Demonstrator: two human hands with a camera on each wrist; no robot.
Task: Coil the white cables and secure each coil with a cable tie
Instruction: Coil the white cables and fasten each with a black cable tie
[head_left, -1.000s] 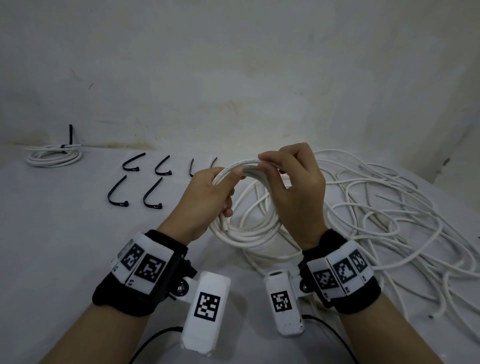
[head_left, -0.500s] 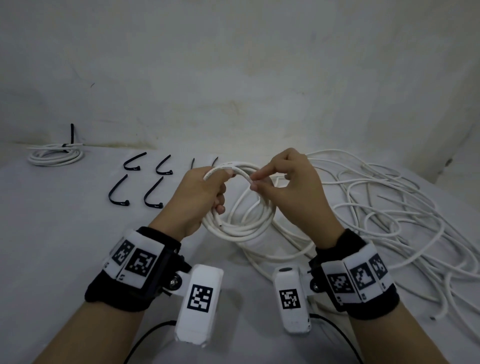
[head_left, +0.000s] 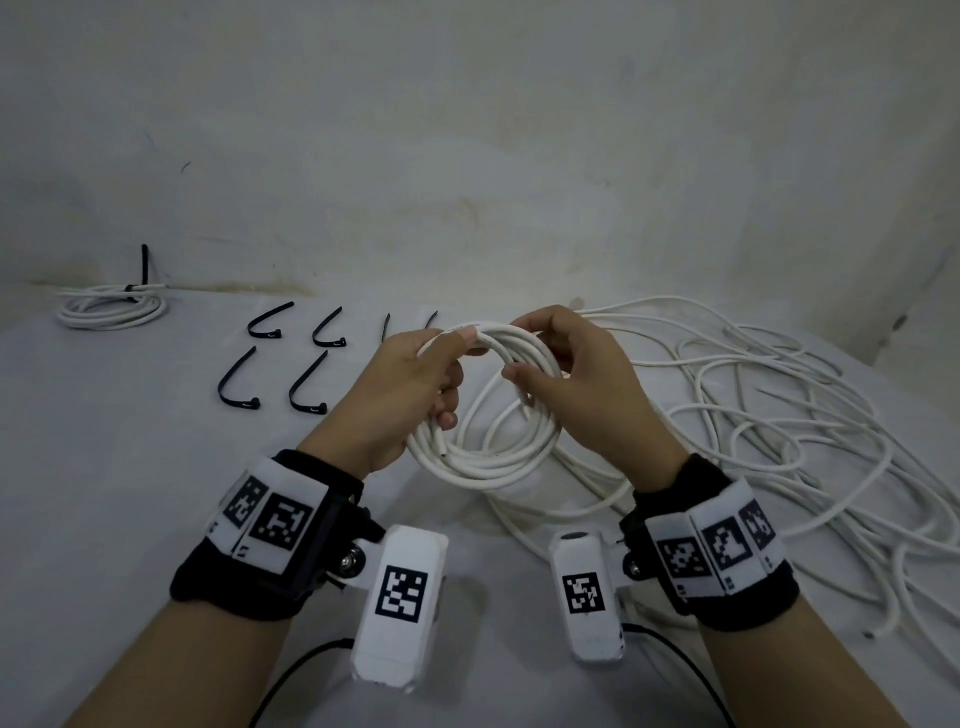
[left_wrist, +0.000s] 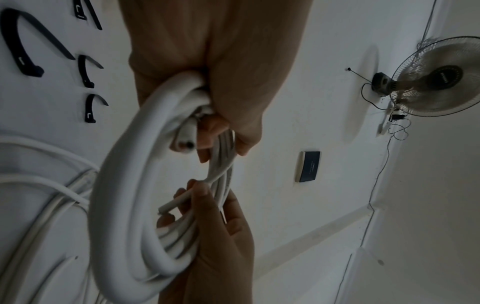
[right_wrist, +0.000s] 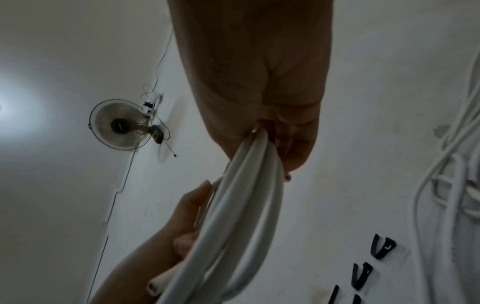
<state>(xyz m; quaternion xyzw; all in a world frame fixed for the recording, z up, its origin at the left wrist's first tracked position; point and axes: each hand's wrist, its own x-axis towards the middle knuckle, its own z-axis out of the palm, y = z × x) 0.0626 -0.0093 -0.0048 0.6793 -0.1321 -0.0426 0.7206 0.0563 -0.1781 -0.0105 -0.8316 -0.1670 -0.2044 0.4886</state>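
Note:
A coil of white cable (head_left: 488, 462) hangs upright between both hands above the table. My left hand (head_left: 449, 364) grips its upper left, thumb pressing the strands on top; in the left wrist view its fingers (left_wrist: 215, 131) curl round the bundle (left_wrist: 122, 185). My right hand (head_left: 530, 358) grips the upper right of the coil, fingers curled round the strands (right_wrist: 249, 185). One cable end (left_wrist: 171, 204) sticks out by the right fingers. Several black cable ties (head_left: 306, 389) lie left of the hands. A finished coil (head_left: 111, 306) with a black tie lies at the far left.
A tangle of loose white cables (head_left: 779, 415) covers the table's right side and runs under the held coil. A wall (head_left: 467, 156) stands close behind the table. The wrist views show a wall fan (left_wrist: 439, 76).
The right hand has gone from pinching the cable near the left thumb to gripping the coil's upper right. The left hand keeps its grip on the coil.

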